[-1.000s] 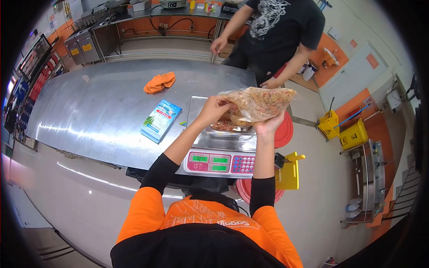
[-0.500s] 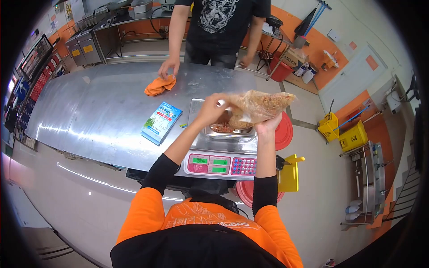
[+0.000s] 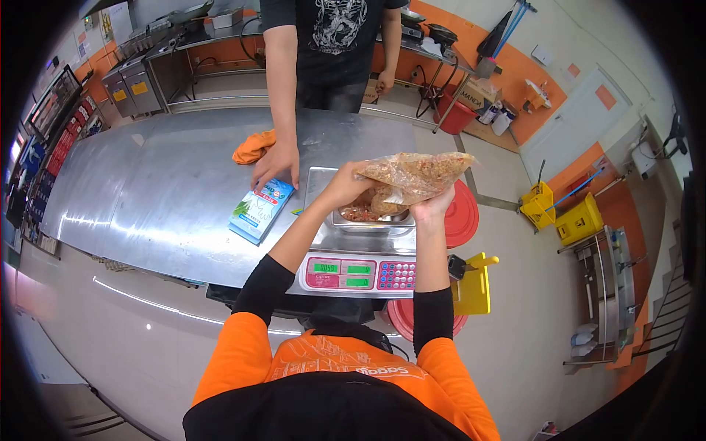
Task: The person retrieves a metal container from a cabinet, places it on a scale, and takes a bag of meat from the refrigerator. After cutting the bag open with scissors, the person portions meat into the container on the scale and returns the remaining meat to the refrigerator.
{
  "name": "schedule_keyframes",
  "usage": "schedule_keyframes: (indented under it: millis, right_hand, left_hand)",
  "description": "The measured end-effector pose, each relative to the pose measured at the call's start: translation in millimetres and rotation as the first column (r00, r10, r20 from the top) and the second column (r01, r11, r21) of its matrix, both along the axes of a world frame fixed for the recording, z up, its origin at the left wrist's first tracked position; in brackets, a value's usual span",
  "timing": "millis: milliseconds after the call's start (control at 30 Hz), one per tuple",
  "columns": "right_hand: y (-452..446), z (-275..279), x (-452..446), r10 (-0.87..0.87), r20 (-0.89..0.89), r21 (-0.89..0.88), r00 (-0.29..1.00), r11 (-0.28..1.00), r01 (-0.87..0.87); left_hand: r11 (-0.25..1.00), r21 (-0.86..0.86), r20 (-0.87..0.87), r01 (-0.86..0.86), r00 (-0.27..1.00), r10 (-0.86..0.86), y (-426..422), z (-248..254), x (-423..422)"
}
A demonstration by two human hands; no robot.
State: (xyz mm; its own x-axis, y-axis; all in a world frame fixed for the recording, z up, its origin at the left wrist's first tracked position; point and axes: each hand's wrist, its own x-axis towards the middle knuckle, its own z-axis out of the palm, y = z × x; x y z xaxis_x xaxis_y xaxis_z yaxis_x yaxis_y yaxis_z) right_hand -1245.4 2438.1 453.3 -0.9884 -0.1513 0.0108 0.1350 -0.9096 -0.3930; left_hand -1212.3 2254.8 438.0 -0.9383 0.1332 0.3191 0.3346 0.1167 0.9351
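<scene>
My right hand (image 3: 432, 206) supports a clear plastic bag (image 3: 419, 176) of crumbly, reddish-brown food from below. The bag lies tilted, its mouth toward my left hand (image 3: 344, 187), whose fingers are closed on the bag's edge. Beneath the bag's mouth, a metal tray (image 3: 375, 223) with some of the food in it rests on a digital scale (image 3: 360, 273). The bag partly hides the tray. A blue and white packet (image 3: 257, 213) lies left of the scale, and another person's hand (image 3: 278, 163) touches its top end.
An orange cloth (image 3: 252, 147) lies on the metal table (image 3: 162, 184) beyond the packet. Across the table stands a person in a black shirt (image 3: 334, 44). Red round lids (image 3: 462, 217) and a yellow object (image 3: 474, 285) are beside the scale at right.
The other person has come left along the table's far side and moved a hand from the cloth to the packet. The bag stays above the tray between my hands. The scale's reading has changed.
</scene>
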Motion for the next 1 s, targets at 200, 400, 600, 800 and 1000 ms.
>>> schedule_keyframes:
  millis: [200, 400, 600, 800, 1000]
  right_hand:
    - [1, 20, 19, -0.044, -0.159, 0.187, 0.986, 0.979, 0.074]
    - [28, -4, 9, 0.282, -0.309, 0.711, 0.908, 0.702, 0.024]
    - [17, 13, 24, 0.369, -0.372, 0.918, 0.852, 0.285, 0.277]
    - [16, 4, 24, 0.272, -0.482, 0.876, 0.833, 0.125, 0.466]
    - [9, 16, 26, 0.251, -0.48, 0.876, 0.841, 0.187, 0.444]
  left_hand:
    - [0.986, -0.016, -0.075, -0.167, 0.983, 0.165, 5, 2, -2]
    - [0.984, 0.038, -0.115, -0.173, 0.978, 0.176, 8, 16, -5]
    - [0.998, 0.038, -0.05, -0.057, 0.997, 0.059, 6, 19, -8]
    - [1.0, 0.02, -0.037, 0.016, 0.999, -0.015, 0, -3, -15]
    - [0.975, -0.036, 0.019, 0.218, 0.976, -0.217, -14, 6, -2]
